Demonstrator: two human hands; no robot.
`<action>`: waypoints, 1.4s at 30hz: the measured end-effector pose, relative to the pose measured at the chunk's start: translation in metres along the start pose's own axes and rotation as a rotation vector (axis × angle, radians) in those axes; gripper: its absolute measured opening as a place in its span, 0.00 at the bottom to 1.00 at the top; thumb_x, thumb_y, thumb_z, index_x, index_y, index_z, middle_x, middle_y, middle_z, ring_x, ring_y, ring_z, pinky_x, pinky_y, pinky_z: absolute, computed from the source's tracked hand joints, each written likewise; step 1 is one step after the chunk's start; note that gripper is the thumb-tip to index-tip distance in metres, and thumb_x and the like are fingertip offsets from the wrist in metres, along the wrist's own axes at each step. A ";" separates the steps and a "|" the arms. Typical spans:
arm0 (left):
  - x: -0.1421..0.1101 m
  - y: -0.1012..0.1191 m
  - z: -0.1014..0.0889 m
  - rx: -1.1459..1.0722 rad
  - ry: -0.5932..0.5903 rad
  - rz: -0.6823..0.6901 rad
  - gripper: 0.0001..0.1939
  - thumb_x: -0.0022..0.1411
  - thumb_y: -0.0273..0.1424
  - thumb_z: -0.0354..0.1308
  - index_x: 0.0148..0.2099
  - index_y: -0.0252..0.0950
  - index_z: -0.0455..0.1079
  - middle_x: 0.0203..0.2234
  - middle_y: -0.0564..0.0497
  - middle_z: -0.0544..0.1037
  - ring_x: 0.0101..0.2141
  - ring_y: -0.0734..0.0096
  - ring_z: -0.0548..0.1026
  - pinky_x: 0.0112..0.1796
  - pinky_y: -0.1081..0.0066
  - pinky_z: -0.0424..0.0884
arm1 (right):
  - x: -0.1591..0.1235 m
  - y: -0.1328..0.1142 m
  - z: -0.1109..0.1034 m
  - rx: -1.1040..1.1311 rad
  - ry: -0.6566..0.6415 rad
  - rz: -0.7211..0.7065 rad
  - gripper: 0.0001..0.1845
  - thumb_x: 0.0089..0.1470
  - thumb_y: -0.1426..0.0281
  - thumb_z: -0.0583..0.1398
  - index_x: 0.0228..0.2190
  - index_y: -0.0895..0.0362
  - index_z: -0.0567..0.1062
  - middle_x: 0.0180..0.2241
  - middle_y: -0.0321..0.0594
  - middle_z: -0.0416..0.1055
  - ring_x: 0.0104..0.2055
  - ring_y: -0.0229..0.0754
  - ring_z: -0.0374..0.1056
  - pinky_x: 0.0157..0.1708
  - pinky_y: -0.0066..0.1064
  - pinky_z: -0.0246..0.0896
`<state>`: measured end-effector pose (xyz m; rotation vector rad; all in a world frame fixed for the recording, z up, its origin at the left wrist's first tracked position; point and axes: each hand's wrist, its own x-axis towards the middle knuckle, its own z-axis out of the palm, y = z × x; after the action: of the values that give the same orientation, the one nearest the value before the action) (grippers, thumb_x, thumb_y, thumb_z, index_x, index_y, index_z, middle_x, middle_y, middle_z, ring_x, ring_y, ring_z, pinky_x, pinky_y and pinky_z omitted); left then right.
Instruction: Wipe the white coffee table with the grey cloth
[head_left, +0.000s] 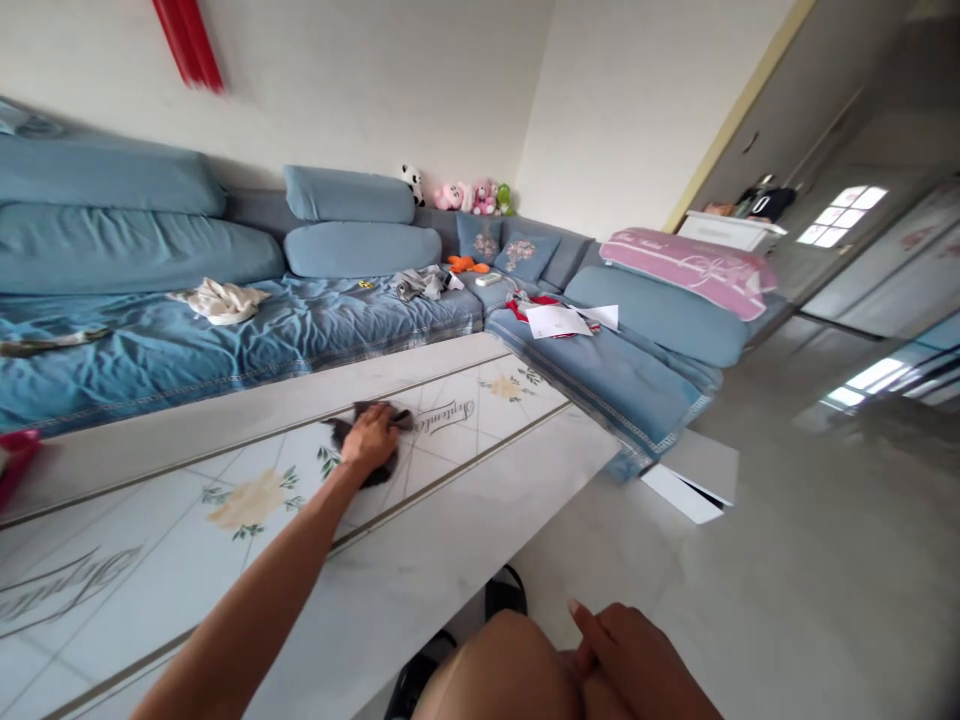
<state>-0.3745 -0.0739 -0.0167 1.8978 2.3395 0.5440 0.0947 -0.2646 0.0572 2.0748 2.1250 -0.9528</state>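
Observation:
My left hand [369,440] presses down on a dark, crumpled cloth [382,472] on the long table [465,515]. Its fingers are closed over the cloth, which shows on both sides of the hand. The tabletop has a white marble pattern, yellow flower prints and the word "September" close to the cloth. My right hand [619,650] is by my bare knee [502,665], away from the table. One digit sticks out from the others, which are bent and partly hidden, and I see nothing held there.
A blue corner sofa [360,250] runs along the table's far side, with a pale crumpled cloth [221,300], papers [559,321] and soft toys [485,196] on it. A white flat box or board [694,480] lies on the floor. A pink object [19,455] stands at the table's left.

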 end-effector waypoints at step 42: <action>-0.097 -0.027 0.032 -0.158 0.060 0.342 0.34 0.74 0.42 0.47 0.78 0.63 0.63 0.73 0.71 0.71 0.73 0.54 0.71 0.74 0.46 0.66 | -0.024 0.001 -0.016 0.060 0.041 -0.005 0.35 0.81 0.57 0.51 0.29 0.54 0.88 0.33 0.46 0.84 0.44 0.46 0.82 0.57 0.35 0.67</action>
<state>-0.3688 -0.1646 -0.0705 2.2416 1.9416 0.7977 0.1044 -0.2796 0.0800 2.1359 2.1478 -0.9959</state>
